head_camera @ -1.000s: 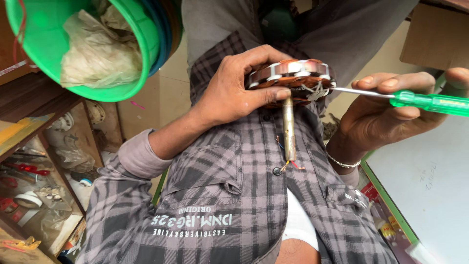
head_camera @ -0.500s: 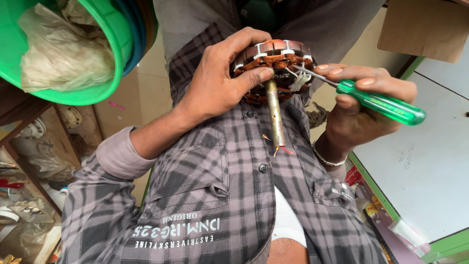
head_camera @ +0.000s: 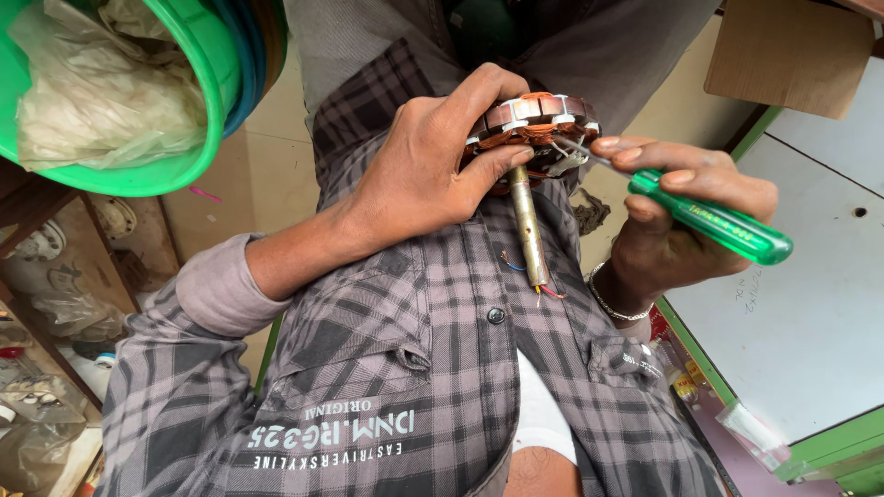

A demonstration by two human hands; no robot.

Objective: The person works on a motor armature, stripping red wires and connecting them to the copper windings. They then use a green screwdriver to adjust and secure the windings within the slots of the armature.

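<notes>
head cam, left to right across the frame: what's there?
Green tub with crumpled plastic → left hand → motor stator with its shaft → right hand → green screwdriver handle → white panel.

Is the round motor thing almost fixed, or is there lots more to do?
Looks mid-job. Done: the round wound core is out of any casing, its shaft bare. In hand: the left hand grips the core, and the right hand pokes the green screwdriver at its coils. Left: loose coloured wires hang at the shaft's end, joined to nothing.
</notes>
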